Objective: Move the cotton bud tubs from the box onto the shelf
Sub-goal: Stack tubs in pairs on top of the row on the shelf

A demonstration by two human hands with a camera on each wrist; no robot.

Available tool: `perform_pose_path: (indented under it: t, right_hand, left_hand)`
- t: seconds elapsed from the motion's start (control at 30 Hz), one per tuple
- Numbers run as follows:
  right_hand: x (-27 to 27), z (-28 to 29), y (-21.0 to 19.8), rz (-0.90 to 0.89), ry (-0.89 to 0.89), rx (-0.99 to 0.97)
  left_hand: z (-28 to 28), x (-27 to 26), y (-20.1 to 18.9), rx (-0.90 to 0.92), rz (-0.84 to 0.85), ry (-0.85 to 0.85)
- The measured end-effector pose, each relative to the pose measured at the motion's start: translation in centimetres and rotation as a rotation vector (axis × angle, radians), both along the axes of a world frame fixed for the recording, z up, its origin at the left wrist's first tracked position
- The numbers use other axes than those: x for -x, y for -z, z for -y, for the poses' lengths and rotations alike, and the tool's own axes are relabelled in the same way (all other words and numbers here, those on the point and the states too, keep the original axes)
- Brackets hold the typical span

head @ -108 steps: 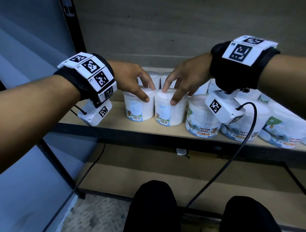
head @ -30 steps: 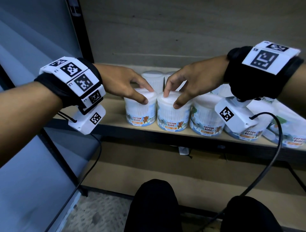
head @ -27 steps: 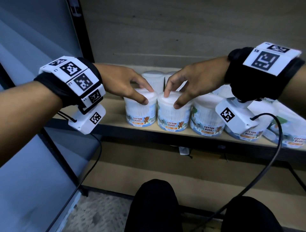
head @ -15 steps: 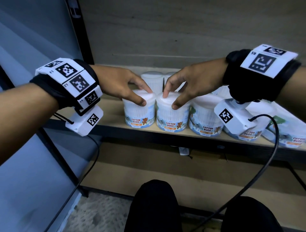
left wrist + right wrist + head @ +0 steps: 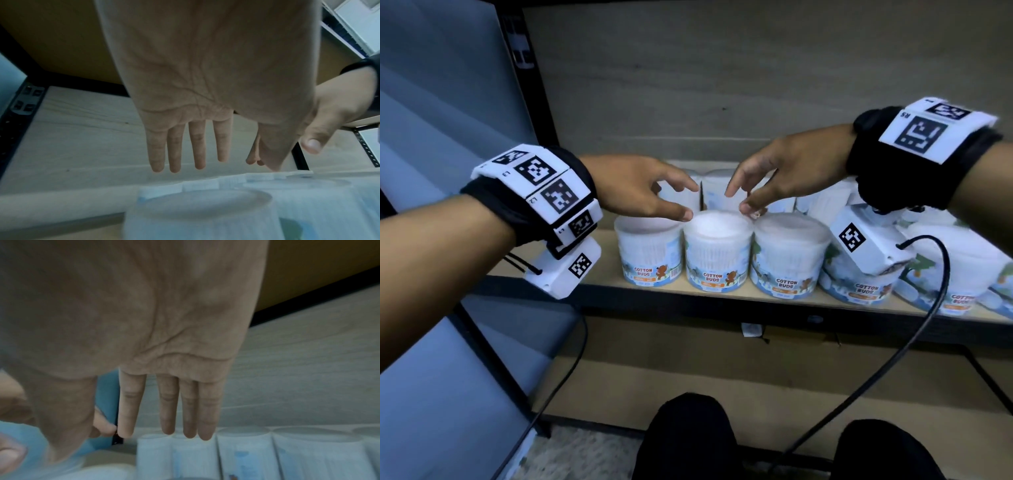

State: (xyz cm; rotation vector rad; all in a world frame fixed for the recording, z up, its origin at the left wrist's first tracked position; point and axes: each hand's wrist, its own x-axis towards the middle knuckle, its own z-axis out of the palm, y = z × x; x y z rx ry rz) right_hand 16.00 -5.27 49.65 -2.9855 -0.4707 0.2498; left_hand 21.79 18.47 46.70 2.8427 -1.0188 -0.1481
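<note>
Head view shows the shelf (image 5: 599,253) first, a long wooden board with a dark front edge, and your row of cotton bud tubs (image 5: 786,260) standing along it, labels facing out, more tubs behind. The box is nowhere in these pictures.

Now the 2 tubs at the left end: the left tub (image 5: 649,251) and the tub beside it (image 5: 717,253) stand upright and close together, near the front edge.

Your left hand (image 5: 635,186) hovers above the left tub, fingers straight and loose, gripping nothing; the left wrist view confirms a flat open palm. Your right hand (image 5: 780,173) hangs over the second tub, fingers spread, empty too, though I cannot tell whether its thumb just brushes the lid.

So this looks like the letting-go. Lift both hands straight up, not sideways, so no fingertip drags a lid and tips a tub forward. Mind the cable (image 5: 921,308) looping past the tubs on your right; keep it from catching them as you draw back.
</note>
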Motion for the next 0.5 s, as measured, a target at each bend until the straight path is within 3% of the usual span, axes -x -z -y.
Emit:
perform_pose_path:
  t: [0.27,0.5]
  right_hand:
    - [-0.5,6.7,-3.4,0.049,0.196,0.148]
    - [-1.4,12.5,-2.7,0.028,0.373,0.199]
  left_hand:
    - [8.2,-1.5,-4.3,-0.017,0.127,0.14]
    - [17.0,-3.5,-4.0,-0.031,0.104,0.213]
